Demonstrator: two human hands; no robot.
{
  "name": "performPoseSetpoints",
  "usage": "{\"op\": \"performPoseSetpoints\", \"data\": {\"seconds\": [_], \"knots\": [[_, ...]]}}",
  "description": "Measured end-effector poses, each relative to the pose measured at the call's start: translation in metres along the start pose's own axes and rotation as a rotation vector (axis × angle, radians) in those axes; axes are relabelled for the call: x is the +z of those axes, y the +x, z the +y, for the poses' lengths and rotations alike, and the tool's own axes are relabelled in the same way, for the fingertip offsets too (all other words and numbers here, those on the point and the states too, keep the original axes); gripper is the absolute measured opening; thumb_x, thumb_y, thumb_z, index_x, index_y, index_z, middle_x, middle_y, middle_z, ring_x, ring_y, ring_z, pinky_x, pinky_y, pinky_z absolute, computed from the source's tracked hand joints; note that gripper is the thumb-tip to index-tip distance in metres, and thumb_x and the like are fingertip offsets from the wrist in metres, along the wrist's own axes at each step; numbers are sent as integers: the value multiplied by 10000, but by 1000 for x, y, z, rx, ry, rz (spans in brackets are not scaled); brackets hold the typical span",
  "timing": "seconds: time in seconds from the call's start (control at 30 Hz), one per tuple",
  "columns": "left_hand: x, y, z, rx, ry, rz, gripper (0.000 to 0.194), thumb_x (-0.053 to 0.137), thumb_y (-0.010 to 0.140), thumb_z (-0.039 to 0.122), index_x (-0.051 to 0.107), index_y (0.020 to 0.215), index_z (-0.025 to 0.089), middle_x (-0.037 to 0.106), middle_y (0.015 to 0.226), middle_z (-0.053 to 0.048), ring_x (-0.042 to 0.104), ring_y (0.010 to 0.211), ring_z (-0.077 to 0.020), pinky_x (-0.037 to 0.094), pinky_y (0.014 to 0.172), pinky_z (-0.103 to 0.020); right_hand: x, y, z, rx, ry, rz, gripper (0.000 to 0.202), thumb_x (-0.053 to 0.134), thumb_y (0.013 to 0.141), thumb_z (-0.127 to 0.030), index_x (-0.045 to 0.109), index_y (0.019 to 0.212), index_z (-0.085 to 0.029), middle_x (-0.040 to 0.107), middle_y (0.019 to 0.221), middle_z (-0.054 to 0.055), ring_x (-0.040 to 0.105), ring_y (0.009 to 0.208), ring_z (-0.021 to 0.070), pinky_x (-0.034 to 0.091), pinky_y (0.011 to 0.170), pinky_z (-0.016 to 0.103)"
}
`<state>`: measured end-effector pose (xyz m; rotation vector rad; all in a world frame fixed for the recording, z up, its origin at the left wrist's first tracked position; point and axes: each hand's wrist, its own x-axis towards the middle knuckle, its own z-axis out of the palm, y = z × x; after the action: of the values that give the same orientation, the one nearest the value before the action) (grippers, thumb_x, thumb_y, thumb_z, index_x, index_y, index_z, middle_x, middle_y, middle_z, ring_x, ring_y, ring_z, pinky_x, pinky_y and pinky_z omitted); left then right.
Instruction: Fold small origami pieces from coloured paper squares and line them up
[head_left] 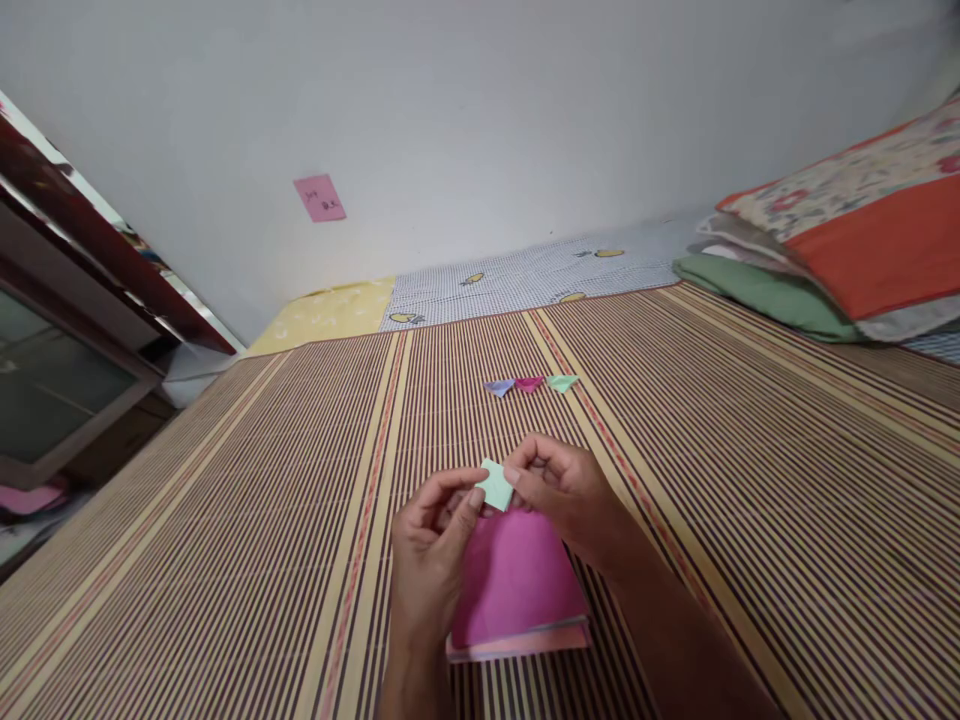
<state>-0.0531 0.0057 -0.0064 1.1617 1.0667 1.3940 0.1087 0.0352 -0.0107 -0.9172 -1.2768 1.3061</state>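
A small pale green folded paper (pixel 496 485) is held up between both hands, above a magenta pad (pixel 521 585). My left hand (pixel 439 535) pinches its left edge between thumb and fingers. At its right edge, my right hand (pixel 559 490) grips it with thumb and index finger. The pad lies on the striped mat, with pink and white sheets showing at its front edge. Beyond the hands lie three small folded paper triangles in a row: a blue one (pixel 499 387), a magenta one (pixel 529 384) and a light green one (pixel 562 382).
The striped mat (pixel 225 530) covers the bed. Folded bedding (pixel 870 250) in orange, floral and green is stacked at the back right. A pink note (pixel 320 198) is on the wall, and a glass-fronted cabinet (pixel 52 370) stands at the left.
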Motion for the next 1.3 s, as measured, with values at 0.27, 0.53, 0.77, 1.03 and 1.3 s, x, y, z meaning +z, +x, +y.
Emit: {"op": "performPoseSetpoints", "data": {"seconds": [0.27,0.53,0.77,1.03,1.3], "knots": [[-8,1,1,127,24,-69,187,819,800,168,771,962,248,729,916,-3,674,791,-98,537,704,-149,0,-2,-7,-60,177,-86,22,723,851,-176,704,859,-167,677,687,-21,641,623,94,509,597,206],[-15,-2,6,203,123,-173,178,757,860,138,764,990,260,681,1071,-27,668,942,-134,543,813,-200,-1,-2,-6,-87,231,-106,25,723,864,-173,717,887,-180,683,672,-30,645,615,87,523,597,197],[-17,-2,10,204,148,-104,106,768,860,193,774,953,243,691,1055,-44,681,912,-152,552,773,-214,-1,-8,-13,-17,170,-171,177,803,787,-186,739,951,-187,734,890,26,697,834,142,552,767,273],[-14,0,7,309,194,-65,88,744,879,181,775,932,245,708,1005,-37,683,963,-164,555,826,-236,1,-7,-16,-118,39,-128,97,786,817,-187,757,910,-190,727,868,18,686,818,147,540,755,279],[-7,-2,2,336,229,38,113,715,904,187,786,966,248,725,991,-33,678,930,-159,542,806,-235,7,-6,-17,-320,-162,-39,54,723,885,-145,734,858,-191,696,819,-2,648,763,134,497,695,263]]}}
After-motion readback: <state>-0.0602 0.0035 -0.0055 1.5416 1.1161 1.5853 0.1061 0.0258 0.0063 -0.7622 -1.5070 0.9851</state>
